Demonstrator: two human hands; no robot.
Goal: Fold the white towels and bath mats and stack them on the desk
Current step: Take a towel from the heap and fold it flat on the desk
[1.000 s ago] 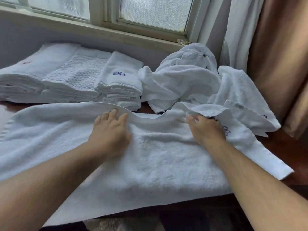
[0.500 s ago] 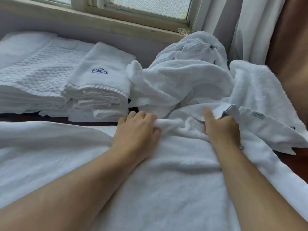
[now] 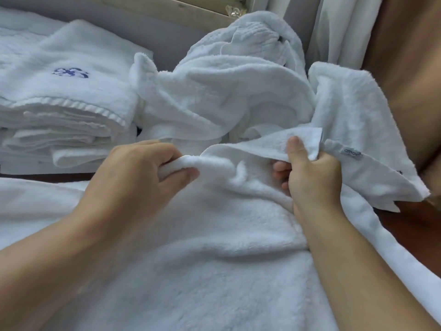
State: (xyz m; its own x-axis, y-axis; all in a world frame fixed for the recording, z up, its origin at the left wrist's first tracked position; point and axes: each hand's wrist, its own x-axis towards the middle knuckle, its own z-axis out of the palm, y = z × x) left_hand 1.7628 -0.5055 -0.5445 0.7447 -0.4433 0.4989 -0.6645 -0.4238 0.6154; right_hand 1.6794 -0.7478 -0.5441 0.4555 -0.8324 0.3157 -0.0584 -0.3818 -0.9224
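1. At the far left of the surface, a stack of folded white towels (image 3: 66, 115) sits with its folded edges facing the person; the top one carries a blue embroidered monogram (image 3: 70, 72).
2. Just right of the stack, the left hand (image 3: 133, 177) grips a bunched roll of the spread towel's far edge, thumb under it and fingers curled over the top.
3. The spread towel (image 3: 214, 259) is a large white one that covers the near part of the surface from the left edge almost to the right, lying under both forearms and rumpled between the hands.
4. Behind it, at the far middle of the surface, a crumpled heap of unfolded white towels (image 3: 226, 87) rises against the window sill (image 3: 191, 10) and touches the folded stack.
5. The right hand (image 3: 312, 177) pinches a flat hemmed corner of the spread towel, thumb pressed on top and fingers curled beneath the cloth.
6. Just beside that hand, another loose towel with a small grey label (image 3: 353, 154) drapes toward the right edge.
7. Bare dark wood of the surface (image 3: 417, 225) shows at the right edge.
8. A white curtain (image 3: 334, 27) and a tan drape (image 3: 405, 68) hang behind the far right corner.
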